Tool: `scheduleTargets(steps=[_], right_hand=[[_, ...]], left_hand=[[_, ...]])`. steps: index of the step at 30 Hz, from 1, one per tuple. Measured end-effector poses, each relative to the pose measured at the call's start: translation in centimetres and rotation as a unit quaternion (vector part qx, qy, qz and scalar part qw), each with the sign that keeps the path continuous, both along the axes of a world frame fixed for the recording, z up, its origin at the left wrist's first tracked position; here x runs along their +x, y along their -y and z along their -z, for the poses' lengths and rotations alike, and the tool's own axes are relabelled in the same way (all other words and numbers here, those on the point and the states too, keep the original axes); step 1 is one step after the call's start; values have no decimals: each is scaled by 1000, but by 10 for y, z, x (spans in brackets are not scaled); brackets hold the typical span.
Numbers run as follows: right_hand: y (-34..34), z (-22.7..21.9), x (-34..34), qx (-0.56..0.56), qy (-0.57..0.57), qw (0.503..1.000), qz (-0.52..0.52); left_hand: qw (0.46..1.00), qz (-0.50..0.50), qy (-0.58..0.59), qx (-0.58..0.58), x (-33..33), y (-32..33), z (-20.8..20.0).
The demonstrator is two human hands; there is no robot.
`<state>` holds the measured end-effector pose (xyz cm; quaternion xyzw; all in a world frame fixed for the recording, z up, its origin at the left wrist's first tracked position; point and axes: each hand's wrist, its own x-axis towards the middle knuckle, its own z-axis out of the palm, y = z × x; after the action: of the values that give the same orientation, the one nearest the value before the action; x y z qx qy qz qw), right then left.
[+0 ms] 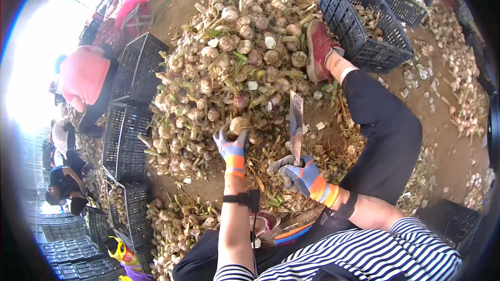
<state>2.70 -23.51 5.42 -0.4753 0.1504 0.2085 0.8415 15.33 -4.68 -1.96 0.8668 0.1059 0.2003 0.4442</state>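
My left hand (232, 149), in a blue-grey and orange glove, has its thumb and fingers around a pale garlic bulb (240, 125) at the lower edge of a large garlic heap (229, 67). Stalks and roots still stick out from many bulbs in that heap. In my right hand (307, 175), gloved the same way, is the handle of a knife (296, 125). Its broad, worn blade points up and away from me, a little right of the left hand, not touching the bulb. The glove covers most of the handle.
Black plastic crates (127, 143) line the heap's left side. Another crate (364, 26) holding some garlic stands at the far right by my red shoe (319, 52). Trimmings (333, 148) litter the ground between my legs. Other people, one in a pink top (86, 75), bend down at left.
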Motion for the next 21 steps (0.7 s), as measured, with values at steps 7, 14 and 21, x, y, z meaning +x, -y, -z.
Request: scheduleTargets(steps=[7,14,21], right_hand=[[-4,-15,-4,-183,135,970,-90],[-9,-55,-17,-548,372,634,-399],[-26,-81,-26,-576,409,505,-496]], left_hand=[[808,116,-68,-573,-83,-25,-60],[819,104,-91,-556,-160,-54,-22],[693,88,-133,-703,-172,-51,-38]])
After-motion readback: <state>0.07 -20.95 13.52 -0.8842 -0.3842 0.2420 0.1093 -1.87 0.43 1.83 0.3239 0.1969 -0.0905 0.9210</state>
